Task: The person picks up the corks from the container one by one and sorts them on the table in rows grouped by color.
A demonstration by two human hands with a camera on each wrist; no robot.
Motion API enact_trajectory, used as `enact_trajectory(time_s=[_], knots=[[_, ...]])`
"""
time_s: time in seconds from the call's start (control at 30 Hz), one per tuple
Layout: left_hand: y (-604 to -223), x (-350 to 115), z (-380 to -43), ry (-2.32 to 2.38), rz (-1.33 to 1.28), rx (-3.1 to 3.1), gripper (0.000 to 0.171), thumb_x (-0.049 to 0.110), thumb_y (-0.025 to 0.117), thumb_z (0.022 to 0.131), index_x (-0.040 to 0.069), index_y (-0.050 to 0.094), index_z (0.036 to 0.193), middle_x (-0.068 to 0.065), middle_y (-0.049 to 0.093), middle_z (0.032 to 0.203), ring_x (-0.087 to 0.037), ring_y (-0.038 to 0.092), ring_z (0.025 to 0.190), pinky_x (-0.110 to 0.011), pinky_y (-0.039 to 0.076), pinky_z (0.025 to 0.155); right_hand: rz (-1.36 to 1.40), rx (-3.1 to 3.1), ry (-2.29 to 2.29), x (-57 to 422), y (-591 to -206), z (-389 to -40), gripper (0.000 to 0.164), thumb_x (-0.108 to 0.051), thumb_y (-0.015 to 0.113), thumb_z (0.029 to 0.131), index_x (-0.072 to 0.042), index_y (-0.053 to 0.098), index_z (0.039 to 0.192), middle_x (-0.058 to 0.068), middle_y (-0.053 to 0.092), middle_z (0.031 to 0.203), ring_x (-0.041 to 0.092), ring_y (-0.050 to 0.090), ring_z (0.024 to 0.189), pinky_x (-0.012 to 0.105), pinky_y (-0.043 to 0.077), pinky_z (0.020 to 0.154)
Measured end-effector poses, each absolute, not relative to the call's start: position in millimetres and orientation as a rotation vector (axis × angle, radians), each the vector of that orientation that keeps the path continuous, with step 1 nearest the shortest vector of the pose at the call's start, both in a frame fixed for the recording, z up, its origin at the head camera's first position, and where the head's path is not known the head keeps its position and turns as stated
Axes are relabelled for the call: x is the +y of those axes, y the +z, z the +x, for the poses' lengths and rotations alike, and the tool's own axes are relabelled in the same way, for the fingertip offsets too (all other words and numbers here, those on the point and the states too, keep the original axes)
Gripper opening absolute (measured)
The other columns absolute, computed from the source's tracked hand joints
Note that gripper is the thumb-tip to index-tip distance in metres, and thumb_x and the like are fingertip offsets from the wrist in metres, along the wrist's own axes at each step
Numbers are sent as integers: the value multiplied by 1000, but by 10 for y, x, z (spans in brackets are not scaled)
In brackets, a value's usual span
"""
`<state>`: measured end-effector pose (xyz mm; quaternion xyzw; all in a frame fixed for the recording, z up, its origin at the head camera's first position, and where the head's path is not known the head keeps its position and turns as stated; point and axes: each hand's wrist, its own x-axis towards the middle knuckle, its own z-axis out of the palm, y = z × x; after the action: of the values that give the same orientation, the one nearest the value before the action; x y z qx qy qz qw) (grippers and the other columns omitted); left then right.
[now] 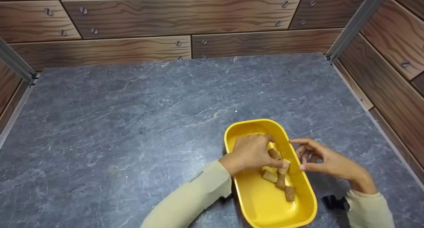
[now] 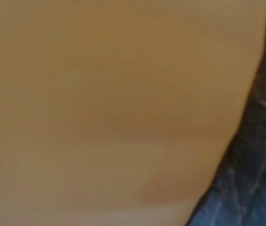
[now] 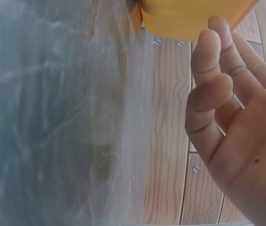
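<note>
A yellow oblong tray with rounded corners holds several short, blocky brown and tan pieces. My left hand reaches into its far half from the left. The thumb touches a pale tan piece, while a darker brown piece shows in the wide gap between thumb and index finger. Its other fingers are hidden under the hand. Outside the tray's right wall is my right hand, fingers loosely bent and holding nothing. Its index fingertip and thumb tip are at the rim. The right wrist view shows this hand close up.
The grey marbled tabletop surrounds the tray. Wood-patterned panels stand along the back and right side, with metal corner strips. A black strap shows by the right sleeve. The left wrist view is mostly a blurred yellowish surface.
</note>
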<state>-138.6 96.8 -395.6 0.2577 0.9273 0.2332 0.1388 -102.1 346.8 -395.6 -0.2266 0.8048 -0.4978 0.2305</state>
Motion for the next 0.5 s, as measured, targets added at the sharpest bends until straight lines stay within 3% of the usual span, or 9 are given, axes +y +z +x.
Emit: enact_trajectory(time_s=[0.23, 0.5], knots=[[-4011, 1016, -1374, 583, 724, 2717, 57, 66, 72, 72, 34, 64, 118, 15, 68, 108, -8, 63, 93, -29, 46, 70, -647, 2147, -1404, 3480, -3969, -1031, 58, 3, 54, 93, -1, 28, 145, 3, 59, 105, 11, 58, 84, 30, 52, 70], [-4049, 1059, -1362, 563, 733, 2755, 32, 54, 75, 75, 31, 65, 95, 14, 67, 89, -7, 61, 82, -29, 44, 66, -695, 2087, -1439, 3503, -3991, -1044, 59, 6, 52, 93, 0, 24, 145, 3, 61, 103, 11, 59, 82, 31, 51, 68]])
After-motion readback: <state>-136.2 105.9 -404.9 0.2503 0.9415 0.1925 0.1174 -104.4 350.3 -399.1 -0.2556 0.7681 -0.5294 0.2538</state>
